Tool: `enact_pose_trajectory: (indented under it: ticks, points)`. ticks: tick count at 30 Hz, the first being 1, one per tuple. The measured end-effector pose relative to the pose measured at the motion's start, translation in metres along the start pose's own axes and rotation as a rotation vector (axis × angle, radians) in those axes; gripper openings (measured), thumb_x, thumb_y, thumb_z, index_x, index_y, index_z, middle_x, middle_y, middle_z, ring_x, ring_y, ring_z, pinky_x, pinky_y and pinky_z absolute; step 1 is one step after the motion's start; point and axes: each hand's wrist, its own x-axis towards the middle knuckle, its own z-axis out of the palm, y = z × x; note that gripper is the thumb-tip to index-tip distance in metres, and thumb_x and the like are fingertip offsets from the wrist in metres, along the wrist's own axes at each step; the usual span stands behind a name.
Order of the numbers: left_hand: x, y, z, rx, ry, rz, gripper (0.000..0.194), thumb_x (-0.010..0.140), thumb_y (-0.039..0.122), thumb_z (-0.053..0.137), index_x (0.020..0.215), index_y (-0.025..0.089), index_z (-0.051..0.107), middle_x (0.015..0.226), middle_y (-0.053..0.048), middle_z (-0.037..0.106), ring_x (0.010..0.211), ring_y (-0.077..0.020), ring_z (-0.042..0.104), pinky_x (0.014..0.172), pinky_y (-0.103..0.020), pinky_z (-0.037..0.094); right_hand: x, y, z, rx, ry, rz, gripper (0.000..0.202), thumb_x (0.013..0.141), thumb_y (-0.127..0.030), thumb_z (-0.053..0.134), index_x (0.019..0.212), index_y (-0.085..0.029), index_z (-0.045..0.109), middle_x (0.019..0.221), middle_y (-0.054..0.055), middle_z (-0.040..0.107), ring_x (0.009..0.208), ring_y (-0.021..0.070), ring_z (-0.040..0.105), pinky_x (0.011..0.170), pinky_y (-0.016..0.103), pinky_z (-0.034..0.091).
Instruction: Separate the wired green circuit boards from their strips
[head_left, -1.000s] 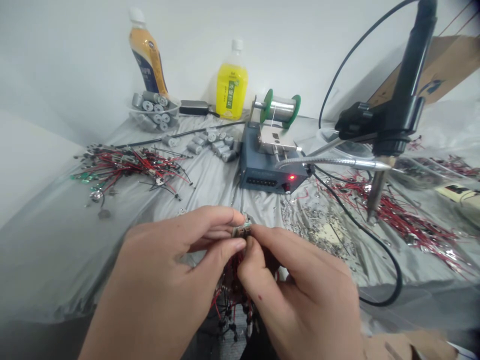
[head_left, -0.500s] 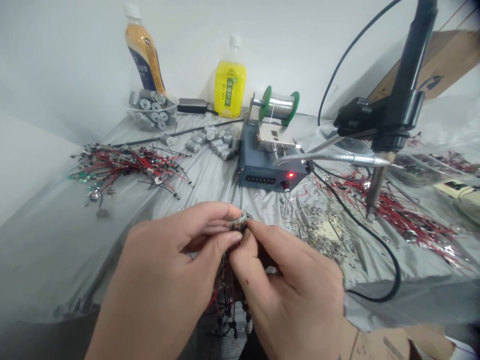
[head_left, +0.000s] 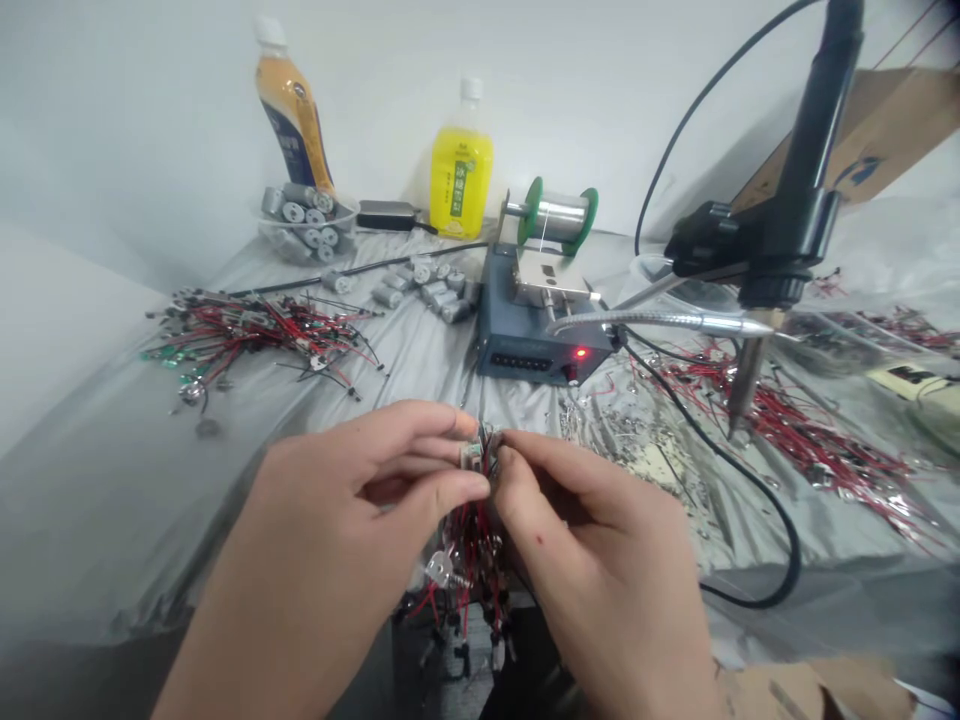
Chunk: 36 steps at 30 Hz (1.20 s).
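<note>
Near the table's front edge, my left hand [head_left: 337, 540] has its thumb and fingers around a small component [head_left: 471, 457] with pale and greenish parts. Close beside it, my right hand [head_left: 592, 540] pinches a thin dark piece [head_left: 493, 448] between thumb and forefinger; its exact form is too small to tell. Below and between the hands hangs a bundle of red and black wires [head_left: 476, 560] with small connectors and metal bits.
A blue soldering machine [head_left: 532, 320] with a solder spool [head_left: 559, 216] stands behind the hands. The iron [head_left: 746, 385] hangs at the right above red wires [head_left: 810, 430]. Left lie more wires [head_left: 262, 330], small motors [head_left: 427, 285] and two bottles [head_left: 461, 180], [head_left: 292, 120] behind.
My right hand has moved slightly right, away from my left fingertips, opening a small gap. More of the hanging wire bundle shows below.
</note>
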Motion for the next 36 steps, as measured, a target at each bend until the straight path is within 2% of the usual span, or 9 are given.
enact_pose_trajectory:
  ticks: [2, 5, 12, 17, 20, 26, 29, 32, 36]
  points:
    - [0.0, 0.0, -0.001, -0.006, 0.001, -0.014, 0.02, 0.075, 0.025, 0.076, 0.087, 0.039, 0.083, 0.077, 0.012, 0.084, 0.07, -0.018, 0.082, 0.071, -0.02, 0.07, 0.001, 0.001, -0.004, -0.023, -0.036, -0.007, 0.019, 0.096, -0.023, 0.068, 0.097, -0.021, 0.087, 0.078, 0.0, 0.081, 0.064, 0.0138, 0.073, 0.058, 0.023, 0.054]
    - [0.0, -0.004, -0.003, 0.016, 0.034, 0.005, 0.023, 0.075, 0.026, 0.081, 0.091, 0.043, 0.083, 0.075, 0.015, 0.082, 0.066, -0.0139, 0.08, 0.067, -0.013, 0.066, 0.002, -0.001, -0.011, 0.008, -0.031, -0.047, 0.02, 0.097, -0.023, 0.069, 0.107, -0.02, 0.086, 0.085, 0.001, 0.084, 0.068, 0.0137, 0.074, 0.062, 0.022, 0.057]
    - [-0.004, -0.017, -0.002, 0.002, 0.083, 0.104, 0.038, 0.08, 0.02, 0.083, 0.101, 0.052, 0.081, 0.082, 0.022, 0.082, 0.071, -0.0066, 0.081, 0.065, -0.002, 0.059, 0.008, -0.005, -0.019, 0.184, -0.204, -0.158, 0.018, 0.097, -0.015, 0.07, 0.088, -0.02, 0.085, 0.076, -0.003, 0.08, 0.063, 0.0077, 0.07, 0.059, 0.014, 0.054]
    - [-0.007, -0.016, -0.003, 0.059, 0.085, 0.157, 0.031, 0.086, 0.024, 0.075, 0.103, 0.049, 0.081, 0.083, 0.019, 0.083, 0.074, -0.01, 0.082, 0.068, -0.008, 0.063, 0.008, -0.003, -0.019, 0.157, -0.254, -0.214, 0.014, 0.097, -0.014, 0.073, 0.091, -0.017, 0.085, 0.077, -0.001, 0.079, 0.064, 0.0085, 0.07, 0.059, 0.015, 0.053]
    - [-0.007, -0.014, -0.002, 0.073, 0.071, 0.162, 0.028, 0.087, 0.025, 0.072, 0.103, 0.046, 0.08, 0.086, 0.017, 0.084, 0.076, -0.0127, 0.083, 0.07, -0.012, 0.066, 0.006, -0.002, -0.018, 0.103, -0.228, -0.24, 0.013, 0.098, -0.015, 0.074, 0.091, -0.015, 0.084, 0.072, -0.002, 0.074, 0.061, 0.0069, 0.066, 0.057, 0.015, 0.05]
    - [-0.008, -0.014, 0.0, 0.119, 0.135, 0.143, 0.021, 0.088, 0.03, 0.077, 0.101, 0.046, 0.076, 0.08, 0.02, 0.082, 0.071, -0.0105, 0.081, 0.064, -0.009, 0.063, 0.004, -0.003, -0.016, 0.044, -0.202, -0.269, 0.015, 0.1, -0.014, 0.073, 0.09, -0.016, 0.083, 0.073, -0.002, 0.073, 0.063, 0.0068, 0.066, 0.059, 0.015, 0.049]
    - [-0.01, -0.014, 0.001, 0.115, 0.132, 0.134, 0.017, 0.089, 0.03, 0.077, 0.099, 0.044, 0.074, 0.081, 0.019, 0.082, 0.069, -0.0116, 0.081, 0.061, -0.011, 0.063, 0.004, -0.004, -0.017, 0.054, -0.222, -0.242, 0.021, 0.102, -0.013, 0.069, 0.085, -0.016, 0.081, 0.07, -0.002, 0.07, 0.06, 0.0072, 0.063, 0.055, 0.017, 0.047]
    - [-0.011, -0.012, 0.003, 0.115, 0.137, 0.131, 0.018, 0.089, 0.027, 0.075, 0.098, 0.042, 0.07, 0.081, 0.02, 0.081, 0.068, -0.0114, 0.081, 0.056, -0.012, 0.061, 0.003, -0.006, -0.018, 0.066, -0.234, -0.208, 0.033, 0.105, -0.015, 0.064, 0.074, -0.016, 0.075, 0.062, -0.003, 0.06, 0.055, 0.0072, 0.055, 0.05, 0.021, 0.04]
    - [-0.012, -0.012, 0.005, 0.139, 0.167, 0.155, 0.02, 0.089, 0.024, 0.073, 0.096, 0.041, 0.065, 0.079, 0.022, 0.08, 0.067, -0.0101, 0.08, 0.051, -0.012, 0.057, 0.001, -0.007, -0.014, 0.11, -0.227, -0.172, 0.035, 0.106, -0.018, 0.062, 0.073, -0.016, 0.073, 0.063, -0.003, 0.057, 0.055, 0.0083, 0.053, 0.052, 0.023, 0.041]
